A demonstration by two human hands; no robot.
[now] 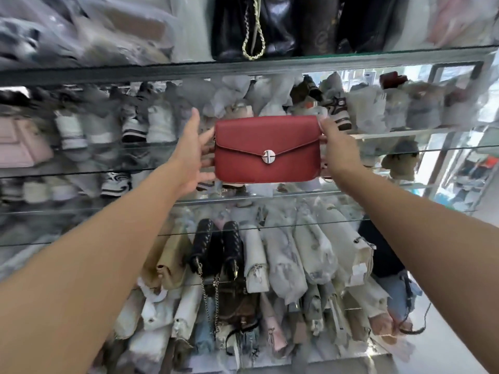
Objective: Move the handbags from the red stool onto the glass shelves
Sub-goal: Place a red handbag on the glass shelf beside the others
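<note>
A small red handbag (267, 149) with an envelope flap and a round silver clasp is held upright in front of the glass shelves (189, 201). My left hand (193, 155) presses its left side with fingers spread. Its right side is gripped by my right hand (337, 149), fingers behind the bag. The bag hangs in the air at the height of the middle shelf, in front of wrapped bags. The red stool is not in view.
The shelves are packed with bags wrapped in white paper and plastic. Black bags with a gold chain (253, 28) stand on the top shelf (351, 60). Two black quilted bags (216, 247) lie on a lower shelf. A mirror panel (459, 157) is at the right.
</note>
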